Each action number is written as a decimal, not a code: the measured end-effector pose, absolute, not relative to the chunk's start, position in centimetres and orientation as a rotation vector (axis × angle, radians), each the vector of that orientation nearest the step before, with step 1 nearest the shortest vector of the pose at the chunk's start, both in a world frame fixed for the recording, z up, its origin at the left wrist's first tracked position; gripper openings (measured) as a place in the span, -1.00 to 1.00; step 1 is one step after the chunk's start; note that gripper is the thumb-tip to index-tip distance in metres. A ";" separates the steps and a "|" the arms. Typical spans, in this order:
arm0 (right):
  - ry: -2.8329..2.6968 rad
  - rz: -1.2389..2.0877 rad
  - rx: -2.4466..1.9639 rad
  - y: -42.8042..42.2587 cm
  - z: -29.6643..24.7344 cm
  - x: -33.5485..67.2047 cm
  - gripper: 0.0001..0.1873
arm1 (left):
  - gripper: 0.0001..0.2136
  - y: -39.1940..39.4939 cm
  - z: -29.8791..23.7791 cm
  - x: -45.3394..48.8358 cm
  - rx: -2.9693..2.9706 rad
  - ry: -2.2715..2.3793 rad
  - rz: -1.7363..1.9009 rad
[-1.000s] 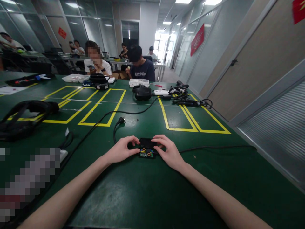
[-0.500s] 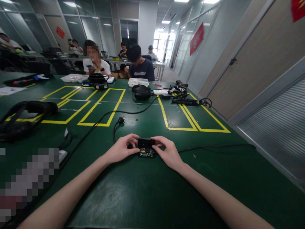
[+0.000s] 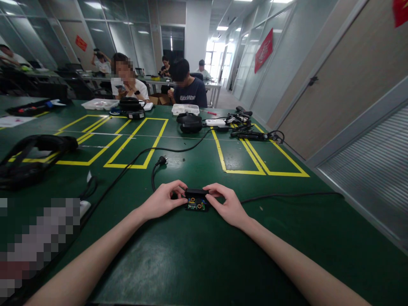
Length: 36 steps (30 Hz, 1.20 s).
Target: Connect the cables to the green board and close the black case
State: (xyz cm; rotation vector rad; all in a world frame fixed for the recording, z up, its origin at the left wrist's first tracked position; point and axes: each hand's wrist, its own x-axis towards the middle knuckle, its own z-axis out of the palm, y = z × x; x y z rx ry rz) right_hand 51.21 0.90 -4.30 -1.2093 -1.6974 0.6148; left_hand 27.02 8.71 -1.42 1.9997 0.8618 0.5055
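Holding the black cover between half-curled left hand and right hand, I've tipped it edge-on beyond the exposed circuit board.

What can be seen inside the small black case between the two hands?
A circuit board with two orange rings shows in the near part. The black cover, held at its ends by the left hand and right hand, hides whatever lies behind it.

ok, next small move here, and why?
Probably lower the black cover gently over the circuit board: the left hand and right hand hold the cover's ends along the board's far edge, and the ring-shaped components lie exposed.
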 end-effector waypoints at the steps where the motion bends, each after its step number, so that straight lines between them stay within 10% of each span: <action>1: -1.707 0.624 -1.204 0.9 -4.2 51.3 -0.83 | -0.76 8.7 -1.3 27.0 2.016 0.857 0.502; 36: -2.179 0.423 -1.079 0.4 -4.1 52.4 -0.59 | -0.81 8.0 -2.0 27.1 2.497 0.763 0.490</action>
